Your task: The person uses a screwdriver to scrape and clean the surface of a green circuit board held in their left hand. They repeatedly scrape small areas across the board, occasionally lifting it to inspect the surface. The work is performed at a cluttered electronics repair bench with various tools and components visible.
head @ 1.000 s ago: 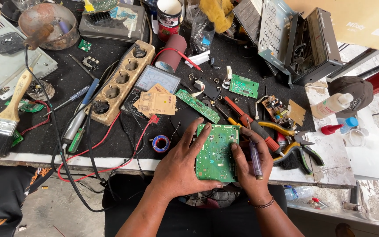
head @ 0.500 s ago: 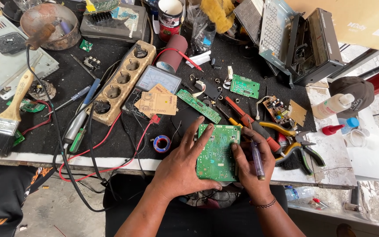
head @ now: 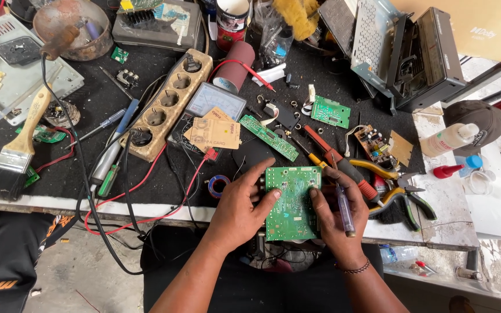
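Green board [head: 293,203] sits at the near edge of the table [head: 459,214], held between both my hands. My left hand [head: 240,206] grips its left edge, thumb laid across the board face, fingers spread toward 12 o'clock. My right hand [head: 334,217] clasps the right edge, thumb on the board, and also pinches a clear-handled screwdriver [head: 345,211] that lies along my fingers, pointing to 12.

Around the board: tape roll [head: 218,185] just beside my left hand at 10 o'clock. Long narrow board [head: 269,137] at 12, near my fingertips. Red-handled pliers [head: 343,165] at 1 o'clock, touching or nearly touching my right fingers; cannot tell which. Yellow-handled pliers [head: 398,188] at 3 o'clock, near. Small green board [head: 330,111] farther off at 1. Meter [head: 214,101] with tan cards [head: 213,133] on it at 11. Wooden socket strip [head: 166,110] beyond that at 10, a red wire [head: 140,191] looping from it toward the table edge. Brush [head: 15,150] well apart at 9 o'clock. White bottle [head: 450,139] at 2, well apart.

Under the board, something dark with wires; too hidden to identify.
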